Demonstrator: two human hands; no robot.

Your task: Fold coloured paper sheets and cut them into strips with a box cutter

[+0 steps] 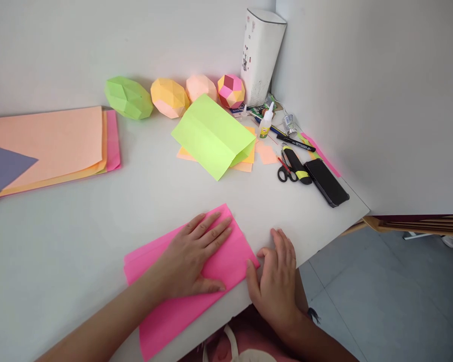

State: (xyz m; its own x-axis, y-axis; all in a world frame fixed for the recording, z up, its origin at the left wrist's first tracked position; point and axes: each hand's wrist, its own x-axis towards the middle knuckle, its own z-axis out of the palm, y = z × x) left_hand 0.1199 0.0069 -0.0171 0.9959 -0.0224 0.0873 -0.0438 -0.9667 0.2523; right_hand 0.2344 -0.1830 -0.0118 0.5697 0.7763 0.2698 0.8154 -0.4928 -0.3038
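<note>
A bright pink sheet of paper [166, 311], folded over, lies at a slant near the table's front edge. My left hand [191, 256] presses flat on it with the fingers stretched out and the thumb spread. Beside the paper's right corner is my right hand [274, 281], its fingers loosely curved and the thumb apart from them. The thumb tip meets or nearly meets that corner; I cannot tell whether it touches. Nothing shows between the right fingers. Farther back, a creased lime-green paper [211, 136] rests on some smaller orange pieces [246, 165].
Faceted paper shapes in green [128, 98], yellow-orange [169, 97], peach [201, 88] and pink-yellow [231, 91] line the wall. Right: glue bottle [266, 122], scissors [286, 172], cutter [296, 165], phone [326, 182], white bin-like container [262, 58]. Left: stacked coloured sheets [53, 143].
</note>
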